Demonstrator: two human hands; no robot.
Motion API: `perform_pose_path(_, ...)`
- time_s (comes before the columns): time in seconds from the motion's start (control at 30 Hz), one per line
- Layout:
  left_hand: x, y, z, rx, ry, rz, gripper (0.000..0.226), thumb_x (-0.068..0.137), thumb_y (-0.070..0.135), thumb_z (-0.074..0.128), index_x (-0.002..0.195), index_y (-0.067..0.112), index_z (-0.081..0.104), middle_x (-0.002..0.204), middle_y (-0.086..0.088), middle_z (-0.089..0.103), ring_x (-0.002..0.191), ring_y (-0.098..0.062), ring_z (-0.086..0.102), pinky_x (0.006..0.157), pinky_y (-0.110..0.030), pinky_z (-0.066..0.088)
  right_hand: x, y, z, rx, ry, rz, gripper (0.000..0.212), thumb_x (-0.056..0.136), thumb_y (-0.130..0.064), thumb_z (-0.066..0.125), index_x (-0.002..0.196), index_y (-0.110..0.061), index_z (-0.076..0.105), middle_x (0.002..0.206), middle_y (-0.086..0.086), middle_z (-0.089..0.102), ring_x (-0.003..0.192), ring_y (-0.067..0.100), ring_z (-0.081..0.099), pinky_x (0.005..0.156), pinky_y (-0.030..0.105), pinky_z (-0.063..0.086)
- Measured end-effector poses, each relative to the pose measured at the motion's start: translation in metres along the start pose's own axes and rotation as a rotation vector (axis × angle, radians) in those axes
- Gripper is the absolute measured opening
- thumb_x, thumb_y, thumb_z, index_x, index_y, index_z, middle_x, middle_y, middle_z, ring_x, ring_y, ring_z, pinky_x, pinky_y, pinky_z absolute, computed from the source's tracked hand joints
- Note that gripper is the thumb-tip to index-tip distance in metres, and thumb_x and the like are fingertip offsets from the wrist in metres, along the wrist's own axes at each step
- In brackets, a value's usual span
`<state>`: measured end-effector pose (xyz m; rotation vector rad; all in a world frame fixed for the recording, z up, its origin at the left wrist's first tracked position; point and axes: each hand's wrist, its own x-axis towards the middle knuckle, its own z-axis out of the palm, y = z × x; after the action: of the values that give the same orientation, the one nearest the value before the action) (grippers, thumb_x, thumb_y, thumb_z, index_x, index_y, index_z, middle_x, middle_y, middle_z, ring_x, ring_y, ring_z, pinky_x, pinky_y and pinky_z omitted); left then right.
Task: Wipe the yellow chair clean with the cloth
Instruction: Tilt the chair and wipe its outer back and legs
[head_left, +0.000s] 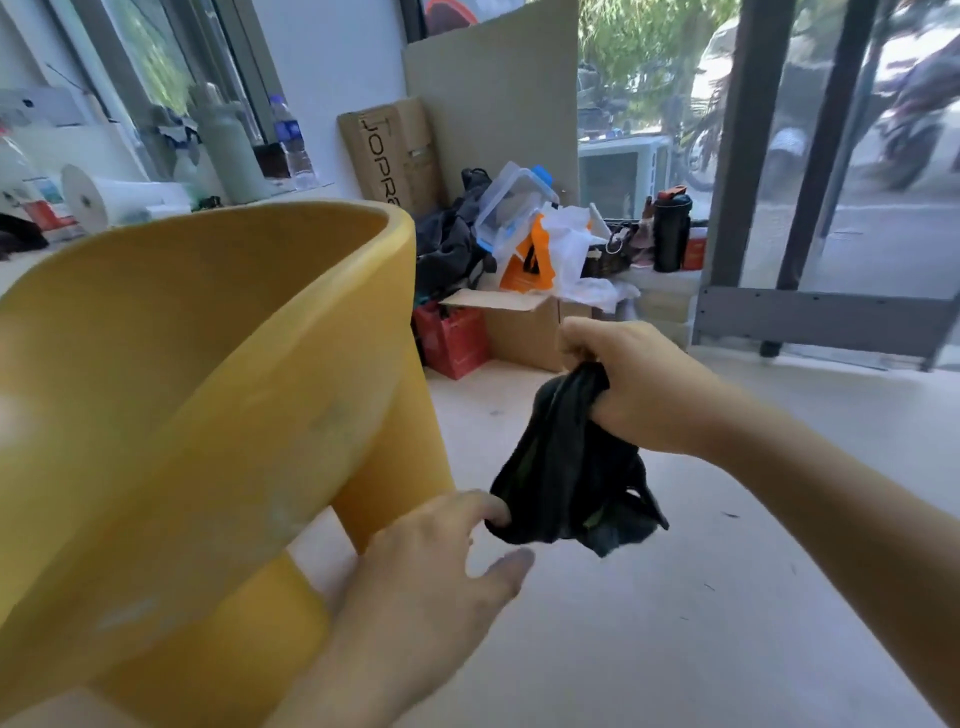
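The right hand (641, 387) holds the bunched top of a black cloth (566, 467) in a closed fist, and the rest hangs below it over the pale floor (701, 623). The left hand (426, 571) is spread, its forefinger touching the cloth's lower corner and its thumb apart. The cloth hangs just right of the yellow chair (208, 364), clear of it.

Bare left hand (431, 566) and bare right hand (634, 384), seen from above.
The left forearm (337, 686) and right forearm (831, 493) are uncovered too, bare all the way to the edge of view.
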<state>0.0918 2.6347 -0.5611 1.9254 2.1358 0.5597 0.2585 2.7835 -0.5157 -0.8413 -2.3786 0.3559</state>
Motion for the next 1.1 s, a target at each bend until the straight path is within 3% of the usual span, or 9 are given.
perform_pose_path(0.13, 0.024, 0.011, 0.017, -0.555, 0.025, 0.0, 0.059, 0.077, 0.039, 0.073, 0.122, 0.051, 0.037, 0.117, 0.021, 0.058, 0.113, 0.0, 0.052, 0.094, -0.029, 0.047, -0.008, -0.003, -0.003, 0.201, 0.023, -0.069, 0.045, 0.071, 0.015, 0.046, 0.068, -0.03, 0.036, 0.066, -0.009, 0.037, 0.063, 0.008, 0.033, 0.056, 0.016, 0.029)
perform_pose_path(0.3, 0.042, 0.009, 0.02, -0.524, 0.219, 0.069, 0.034, 0.085, 0.016, 0.058, 0.108, 0.041, 0.057, 0.093, 0.013, 0.07, 0.092, -0.01, 0.064, 0.082, -0.038, 0.054, -0.02, 0.01, -0.012, 0.421, -0.19, 0.05, 0.037, 0.077, 0.005, 0.068, 0.08, -0.029, 0.051, 0.073, -0.018, 0.051, 0.063, 0.001, 0.046, 0.056, 0.013, 0.037)
perform_pose_path(0.4, 0.044, 0.006, 0.013, -0.487, 0.337, 0.032, 0.049, 0.084, 0.003, 0.047, 0.111, 0.042, 0.061, 0.103, 0.018, 0.066, 0.1, -0.003, 0.06, 0.092, -0.032, 0.049, -0.041, 0.033, -0.007, 1.147, -0.56, 0.258, 0.049, 0.072, -0.025, 0.083, 0.114, -0.017, 0.057, 0.118, -0.001, 0.062, 0.101, 0.019, 0.064, 0.073, 0.033, 0.054)
perform_pose_path(0.5, 0.039, 0.018, 0.008, -0.451, 0.323, 0.014, 0.053, 0.084, 0.003, 0.044, 0.117, 0.043, 0.058, 0.112, 0.011, 0.058, 0.106, -0.002, 0.053, 0.098, -0.027, 0.045, -0.051, 0.026, 0.034, 1.347, -0.551, 0.35, 0.069, 0.063, -0.062, 0.077, 0.126, -0.043, 0.056, 0.134, 0.005, 0.058, 0.118, 0.035, 0.059, 0.089, 0.055, 0.051)
perform_pose_path(0.67, 0.026, 0.037, -0.026, -0.198, -0.03, 0.146, 0.065, 0.085, 0.022, 0.051, 0.142, 0.043, 0.028, 0.128, 0.008, 0.051, 0.108, -0.013, 0.052, 0.093, -0.029, 0.048, -0.026, -0.02, 0.081, 1.5, 0.076, 0.463, 0.051, 0.071, -0.029, 0.07, 0.117, -0.037, 0.052, 0.107, 0.013, 0.065, 0.081, 0.021, 0.071, 0.059, 0.035, 0.055)
perform_pose_path(0.8, 0.019, 0.024, -0.107, 0.306, 0.542, 0.368, 0.031, 0.088, 0.027, 0.054, 0.115, 0.037, 0.065, 0.095, 0.011, 0.069, 0.073, -0.009, 0.054, 0.066, -0.021, 0.046, 0.018, -0.032, 0.058, 1.446, 0.234, 0.326, 0.045, 0.062, -0.02, 0.076, 0.104, -0.017, 0.061, 0.096, 0.012, 0.069, 0.085, 0.024, 0.071, 0.064, 0.032, 0.057)
perform_pose_path(0.9, 0.04, -0.002, -0.156, 0.469, 0.405, 0.143, 0.036, 0.092, 0.045, 0.052, 0.128, 0.038, 0.053, 0.129, 0.009, 0.057, 0.111, -0.014, 0.052, 0.091, -0.03, 0.042, 0.061, -0.05, 0.037, 1.491, 0.21, 0.201, 0.034, 0.074, -0.008, 0.072, 0.107, -0.013, 0.066, 0.096, 0.012, 0.071, 0.089, 0.027, 0.071, 0.071, 0.035, 0.058)
perform_pose_path(1.0, 0.05, -0.022, -0.168, 0.017, 0.025, -0.077, 0.034, 0.091, 0.058, 0.044, 0.118, 0.041, 0.053, 0.122, 0.006, 0.063, 0.104, -0.013, 0.061, 0.093, -0.038, 0.049, 0.101, -0.067, 0.038, 1.273, 0.295, 0.181, 0.021, 0.086, -0.016, 0.067, 0.106, -0.022, 0.068, 0.099, 0.005, 0.07, 0.091, 0.019, 0.069, 0.072, 0.03, 0.056)
perform_pose_path(1.1, 0.051, -0.034, -0.163, -0.074, 0.052, 0.08, 0.037, 0.093, 0.057, 0.041, 0.1, 0.03, 0.066, 0.089, 0.004, 0.072, 0.082, -0.016, 0.068, 0.081, -0.049, 0.054, 0.125, -0.085, 0.062, 1.144, 0.594, 0.282, 0.014, 0.088, -0.038, 0.062, 0.099, -0.034, 0.069, 0.103, -0.003, 0.068, 0.101, 0.011, 0.062, 0.088, 0.029, 0.05)
